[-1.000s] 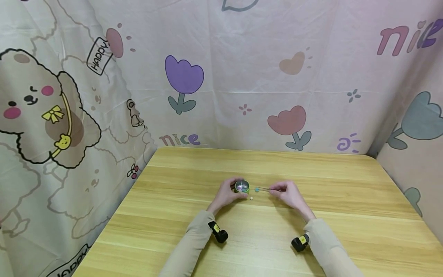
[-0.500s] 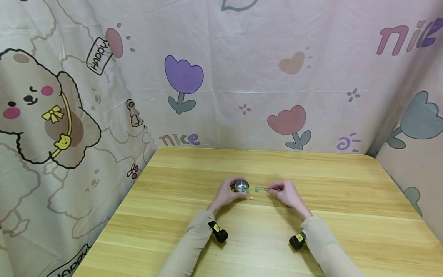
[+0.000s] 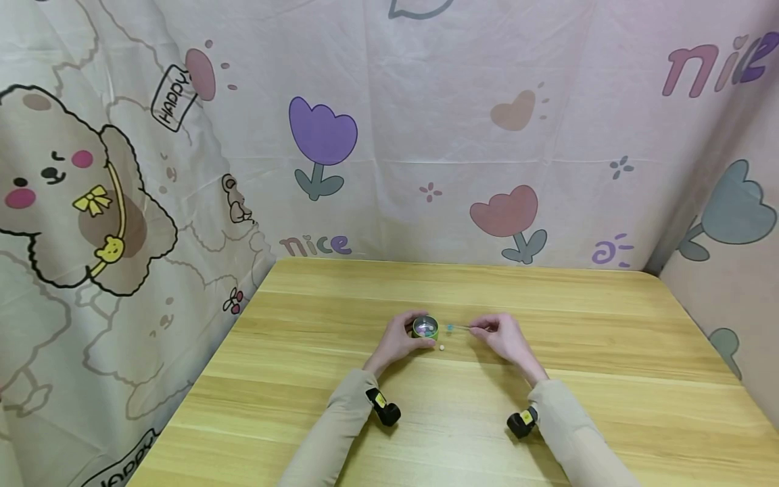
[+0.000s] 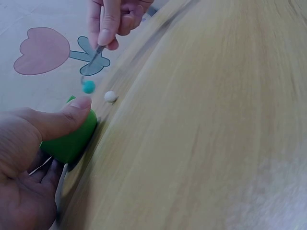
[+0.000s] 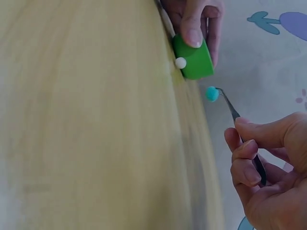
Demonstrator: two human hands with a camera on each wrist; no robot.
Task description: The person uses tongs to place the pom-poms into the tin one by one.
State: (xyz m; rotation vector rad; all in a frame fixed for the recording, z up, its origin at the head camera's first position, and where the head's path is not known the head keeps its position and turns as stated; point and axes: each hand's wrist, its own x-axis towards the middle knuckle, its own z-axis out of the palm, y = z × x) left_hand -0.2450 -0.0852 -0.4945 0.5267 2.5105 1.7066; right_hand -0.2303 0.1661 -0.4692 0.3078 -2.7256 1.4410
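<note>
My left hand (image 3: 398,340) grips a small round green tin (image 4: 72,139) from its left side, thumb in front, fingers behind. Inside the tin, seen from above in the head view, lie several small coloured balls (image 3: 425,329). My right hand (image 3: 502,340) pinches bent-tip tweezers (image 5: 235,112) between thumb and fingers. Caught in the tweezers' tip is a turquoise ball (image 5: 212,94), raised above the table just right of the tin's rim. A white ball (image 4: 110,97) rests on the table close to the tin's right front side.
The wood-grain table (image 3: 462,419) reaches back to a hanging cloth (image 3: 420,135) printed with flowers and words. Another printed cloth (image 3: 201,325) hangs along the left edge. Each sleeve cuff carries a small black camera (image 3: 387,411).
The tweezers and turquoise ball have risen slightly off the table and shifted a little left toward the tin. My left hand and the tin have stayed in place, as has the white ball.
</note>
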